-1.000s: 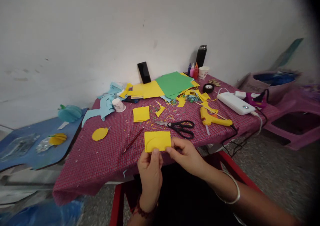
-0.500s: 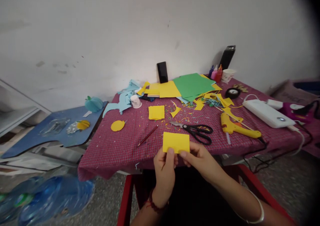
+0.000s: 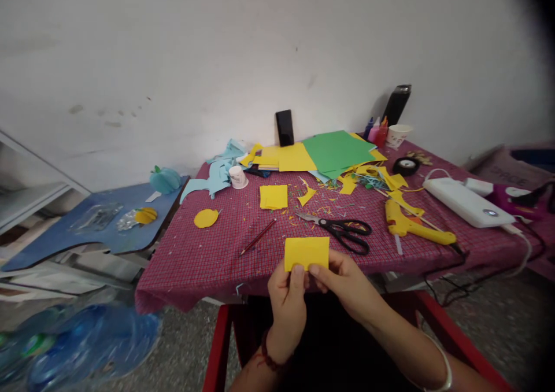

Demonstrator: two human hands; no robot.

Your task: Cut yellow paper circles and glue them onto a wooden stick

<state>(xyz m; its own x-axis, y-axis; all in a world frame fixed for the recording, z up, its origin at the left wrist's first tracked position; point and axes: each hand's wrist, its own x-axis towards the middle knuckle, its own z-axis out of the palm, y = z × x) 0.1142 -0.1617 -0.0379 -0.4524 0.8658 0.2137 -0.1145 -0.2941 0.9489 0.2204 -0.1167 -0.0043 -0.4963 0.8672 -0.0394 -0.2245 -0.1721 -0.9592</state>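
A small yellow paper rectangle [image 3: 307,251] is held up at the table's front edge. My left hand [image 3: 288,299] pinches its lower left part with the thumb in front, and my right hand [image 3: 344,279] grips its lower right in the same way. The fingers behind the paper are mostly hidden. Just beyond it lie black-handled scissors [image 3: 344,230], slightly spread, and a dark red pencil [image 3: 259,236]. Farther back is a small pile of yellow paper squares [image 3: 273,196]. To the left rests a round yellow paper piece [image 3: 206,218].
Green sheets [image 3: 340,152] and paper scraps cover the back. A yellow glue gun [image 3: 416,228], white power bank [image 3: 470,202] and cords occupy the right. A paper cup [image 3: 238,177] and blue scraps [image 3: 217,178] sit left. A phone [image 3: 285,128] leans against the wall.
Both hands still hold the yellow paper, which sits marginally lower in view. The whole scene has shifted slightly right and down; nothing on the table has moved.
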